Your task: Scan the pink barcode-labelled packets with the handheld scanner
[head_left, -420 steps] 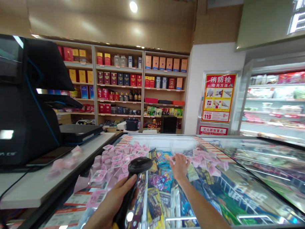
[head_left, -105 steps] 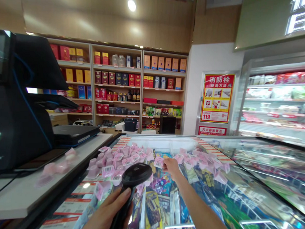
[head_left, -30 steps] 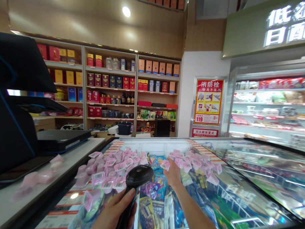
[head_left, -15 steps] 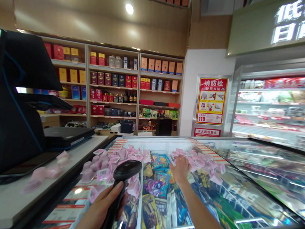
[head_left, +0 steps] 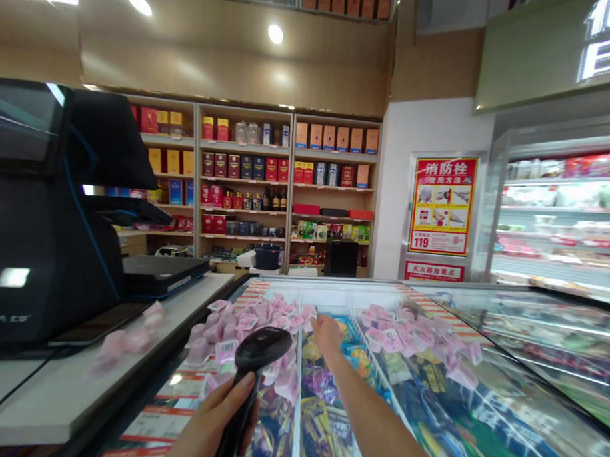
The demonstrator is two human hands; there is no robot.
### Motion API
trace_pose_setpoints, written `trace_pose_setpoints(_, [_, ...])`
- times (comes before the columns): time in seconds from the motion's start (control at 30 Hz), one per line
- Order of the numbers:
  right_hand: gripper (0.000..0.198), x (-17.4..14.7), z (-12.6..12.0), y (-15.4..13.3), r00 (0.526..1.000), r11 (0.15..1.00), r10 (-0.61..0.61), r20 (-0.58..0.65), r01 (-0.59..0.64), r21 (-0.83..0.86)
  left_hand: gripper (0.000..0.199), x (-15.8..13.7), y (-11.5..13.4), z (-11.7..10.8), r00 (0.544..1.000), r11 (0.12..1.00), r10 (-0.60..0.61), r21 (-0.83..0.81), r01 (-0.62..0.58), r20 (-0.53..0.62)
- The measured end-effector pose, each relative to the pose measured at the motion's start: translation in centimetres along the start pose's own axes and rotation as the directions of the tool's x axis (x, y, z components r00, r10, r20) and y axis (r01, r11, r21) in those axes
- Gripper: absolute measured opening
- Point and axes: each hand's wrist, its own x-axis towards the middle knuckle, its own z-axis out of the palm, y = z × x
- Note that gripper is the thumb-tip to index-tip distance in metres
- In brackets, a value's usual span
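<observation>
My left hand (head_left: 224,408) is wrapped round the handle of a black handheld barcode scanner (head_left: 263,346), its head tilted over a pile of small pink cups (head_left: 261,315) with white barcode labels. To the right, my right hand (head_left: 327,336) has its fingers curled together beside that pile's right edge, close to a pink cup (head_left: 308,315). What the fingers hold, if anything, is hidden. A second pile of pink cups (head_left: 396,326) lies further right on the glass of a chest freezer. Colourful snack packets (head_left: 323,384) show beneath the glass.
On the left, a white counter (head_left: 56,417) carries a dark checkout terminal (head_left: 40,244) and a few pink cups (head_left: 126,343). Orange-striped label strips (head_left: 154,424) run along the freezer. Behind stand shelves of boxes (head_left: 245,167) and a red poster (head_left: 443,207).
My right hand has moved left from the right pile to the edge of the left pile, its fingers drawing closed. The view has turned slightly left. My left hand keeps the scanner.
</observation>
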Motion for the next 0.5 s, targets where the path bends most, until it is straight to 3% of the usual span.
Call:
trace_pose_setpoints(0.2, [0.024,0.0,-0.1,0.1,0.999,0.999,-0.032,0.005,0.032,0.029,0.035,0.2,-0.2,-0.1,1.000,1.000,-0.017,0.015,0.017,0.016])
trace_pose_setpoints(0.3, [0.024,-0.4,-1.2,1.2,0.976,0.974,-0.218,-0.025,0.219,0.064,0.034,0.1,-0.2,-0.1,0.999,0.999,-0.039,-0.013,0.039,-0.004])
trace_pose_setpoints(0.4, [0.026,-0.8,-2.2,2.7,0.909,0.903,-0.416,0.001,0.413,0.116,0.033,-0.1,-0.1,0.1,0.999,0.999,-0.035,-0.017,0.035,-0.016])
trace_pose_setpoints(0.5, [0.029,-1.1,-2.5,3.7,0.890,0.882,-0.455,0.011,0.449,0.142,0.033,0.1,-0.2,0.4,0.999,0.999,-0.038,-0.026,0.039,0.034])
